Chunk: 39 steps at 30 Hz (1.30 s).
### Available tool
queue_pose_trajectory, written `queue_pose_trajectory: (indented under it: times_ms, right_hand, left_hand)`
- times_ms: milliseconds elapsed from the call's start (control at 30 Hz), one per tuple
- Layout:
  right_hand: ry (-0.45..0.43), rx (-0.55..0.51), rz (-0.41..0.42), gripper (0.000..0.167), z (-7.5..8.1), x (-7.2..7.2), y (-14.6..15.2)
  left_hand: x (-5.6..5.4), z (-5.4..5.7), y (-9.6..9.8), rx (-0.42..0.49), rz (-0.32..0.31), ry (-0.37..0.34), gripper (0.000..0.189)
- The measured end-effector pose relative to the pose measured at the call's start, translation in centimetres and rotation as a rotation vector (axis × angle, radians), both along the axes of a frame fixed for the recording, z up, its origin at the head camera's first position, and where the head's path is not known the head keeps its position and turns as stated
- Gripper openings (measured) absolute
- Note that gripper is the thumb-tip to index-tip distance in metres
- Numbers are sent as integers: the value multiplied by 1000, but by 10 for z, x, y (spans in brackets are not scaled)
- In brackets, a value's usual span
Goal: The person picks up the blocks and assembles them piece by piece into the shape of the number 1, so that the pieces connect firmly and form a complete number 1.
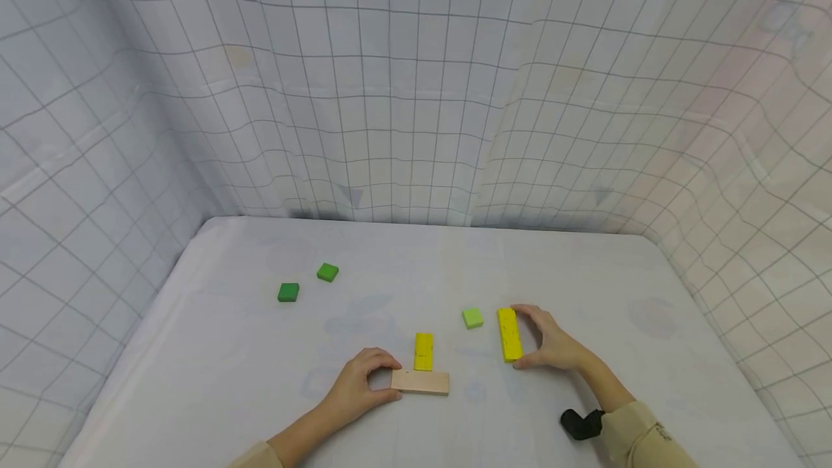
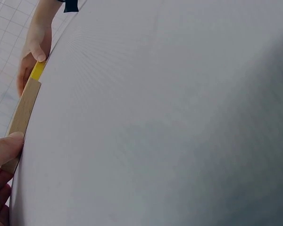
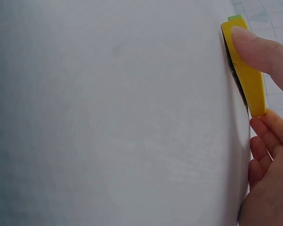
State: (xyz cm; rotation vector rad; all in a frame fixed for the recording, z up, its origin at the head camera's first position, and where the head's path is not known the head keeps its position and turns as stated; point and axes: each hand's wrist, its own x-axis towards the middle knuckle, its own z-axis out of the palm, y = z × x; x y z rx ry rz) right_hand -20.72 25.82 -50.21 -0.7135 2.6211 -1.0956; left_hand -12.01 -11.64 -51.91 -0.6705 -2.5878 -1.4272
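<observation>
In the head view my left hand [image 1: 356, 385] pinches the left end of a plain wooden block [image 1: 422, 383] lying crosswise on the table, thumb on the near side and fingers on the far side. A yellow block [image 1: 424, 351] lies just beyond the wooden one, its near end right at that block's far edge. To the right, my right hand [image 1: 552, 343] holds a longer yellow block [image 1: 510, 336] by its ends, thumb at the near end and fingertips at the far end. The right wrist view shows the thumb on this yellow block [image 3: 249, 77] and fingers at its other end.
A light green block [image 1: 472, 318] lies just left of the held yellow block. Two darker green blocks [image 1: 289, 292] sit at the back left of the white-covered table [image 1: 195, 374]. A black device [image 1: 581, 425] sits at the right cuff. Checked curtains [image 1: 422, 92] surround the table.
</observation>
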Motion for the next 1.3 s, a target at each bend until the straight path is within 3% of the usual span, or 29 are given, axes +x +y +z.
queue_pose_trajectory:
  times_ms: [467, 800, 1300]
  right_hand:
    - [22, -72, -25, 95, 10, -9, -17]
    - [66, -108, 7, 96, 24, -17, -56]
    - [23, -147, 60, 93, 23, -28, -113]
  left_hand:
    - [0, 0, 1, -4, 3, 7, 33]
    - [1, 1, 1, 9, -5, 12, 34]
    - [-1, -3, 0, -22, 8, -17, 32]
